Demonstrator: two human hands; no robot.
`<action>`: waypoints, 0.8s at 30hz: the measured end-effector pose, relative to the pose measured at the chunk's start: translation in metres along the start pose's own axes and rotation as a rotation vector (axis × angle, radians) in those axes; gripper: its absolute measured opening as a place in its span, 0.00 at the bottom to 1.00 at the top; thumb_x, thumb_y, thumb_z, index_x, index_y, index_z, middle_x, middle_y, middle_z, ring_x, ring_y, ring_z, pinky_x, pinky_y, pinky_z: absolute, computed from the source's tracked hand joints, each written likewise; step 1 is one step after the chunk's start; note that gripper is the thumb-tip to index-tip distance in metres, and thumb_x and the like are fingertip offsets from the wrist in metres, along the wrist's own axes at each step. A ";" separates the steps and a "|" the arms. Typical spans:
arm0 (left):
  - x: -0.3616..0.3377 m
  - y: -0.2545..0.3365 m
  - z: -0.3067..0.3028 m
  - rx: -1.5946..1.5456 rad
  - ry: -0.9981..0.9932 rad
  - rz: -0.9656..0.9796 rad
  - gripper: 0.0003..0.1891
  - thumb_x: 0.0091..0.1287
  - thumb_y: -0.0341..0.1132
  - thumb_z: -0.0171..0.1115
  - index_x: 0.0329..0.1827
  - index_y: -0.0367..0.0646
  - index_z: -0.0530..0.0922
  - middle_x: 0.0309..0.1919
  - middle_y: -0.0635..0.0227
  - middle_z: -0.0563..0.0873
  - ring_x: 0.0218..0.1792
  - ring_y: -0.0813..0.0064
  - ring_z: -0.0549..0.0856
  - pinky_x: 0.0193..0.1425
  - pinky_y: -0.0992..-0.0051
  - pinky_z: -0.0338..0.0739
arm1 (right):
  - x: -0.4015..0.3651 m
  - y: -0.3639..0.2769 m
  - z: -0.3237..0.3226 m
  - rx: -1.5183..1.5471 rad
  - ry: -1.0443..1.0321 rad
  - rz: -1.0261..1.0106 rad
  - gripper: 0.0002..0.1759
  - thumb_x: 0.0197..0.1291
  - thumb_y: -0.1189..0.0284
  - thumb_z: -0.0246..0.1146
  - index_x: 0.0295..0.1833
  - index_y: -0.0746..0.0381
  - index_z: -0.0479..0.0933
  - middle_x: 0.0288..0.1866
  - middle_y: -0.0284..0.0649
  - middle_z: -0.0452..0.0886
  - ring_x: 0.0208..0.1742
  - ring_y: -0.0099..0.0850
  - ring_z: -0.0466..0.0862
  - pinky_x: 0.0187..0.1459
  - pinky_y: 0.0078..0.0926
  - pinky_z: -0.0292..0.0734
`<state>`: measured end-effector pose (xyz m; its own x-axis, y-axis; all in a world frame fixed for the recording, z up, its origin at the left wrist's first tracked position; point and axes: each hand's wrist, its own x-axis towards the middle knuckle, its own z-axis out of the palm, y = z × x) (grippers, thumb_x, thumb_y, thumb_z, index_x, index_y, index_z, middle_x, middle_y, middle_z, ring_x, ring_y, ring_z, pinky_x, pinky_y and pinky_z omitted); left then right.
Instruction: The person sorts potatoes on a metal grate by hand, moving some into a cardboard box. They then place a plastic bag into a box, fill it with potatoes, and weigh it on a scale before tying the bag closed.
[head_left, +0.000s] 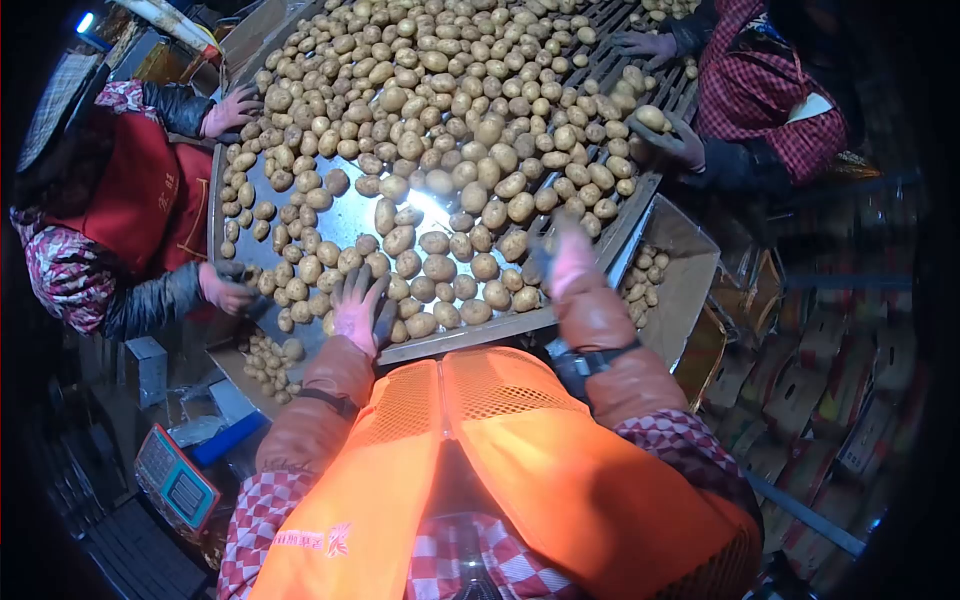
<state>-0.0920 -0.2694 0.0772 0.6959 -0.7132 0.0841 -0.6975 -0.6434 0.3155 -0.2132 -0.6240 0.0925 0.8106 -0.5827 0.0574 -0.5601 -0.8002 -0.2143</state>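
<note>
A broad heap of potatoes (pixel 440 268) covers the sorting table (pixel 345 215) in front of me. My left hand (pixel 358 308), in a pink glove with dark grey fingers, lies over the near edge with its fingers spread. It touches or hovers just above potatoes there and grips none. My right hand (pixel 568 255), gloved alike, is over the table's right side beside the potatoes. Motion smears its fingers, so whether it holds a potato cannot be made out.
Cardboard boxes with potatoes stand below the table at the right (pixel 690 240) and left (pixel 240 370). One co-worker (pixel 130 200) works at the left; another (pixel 770 90) holds a potato at the right. A scale display (pixel 178 480) is lower left.
</note>
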 end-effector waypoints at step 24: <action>0.012 0.006 -0.016 -0.051 0.000 -0.051 0.26 0.61 0.40 0.66 0.64 0.47 0.76 0.67 0.51 0.71 0.70 0.48 0.67 0.73 0.45 0.56 | 0.227 -0.039 0.014 0.412 -0.158 0.047 0.20 0.66 0.60 0.60 0.57 0.60 0.82 0.51 0.52 0.85 0.53 0.48 0.85 0.57 0.41 0.78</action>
<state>-0.0849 -0.2773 0.0956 0.7305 -0.6797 0.0663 -0.6512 -0.6640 0.3675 -0.0048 -0.7236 0.0998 0.8203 -0.5622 -0.1047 -0.5077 -0.6316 -0.5859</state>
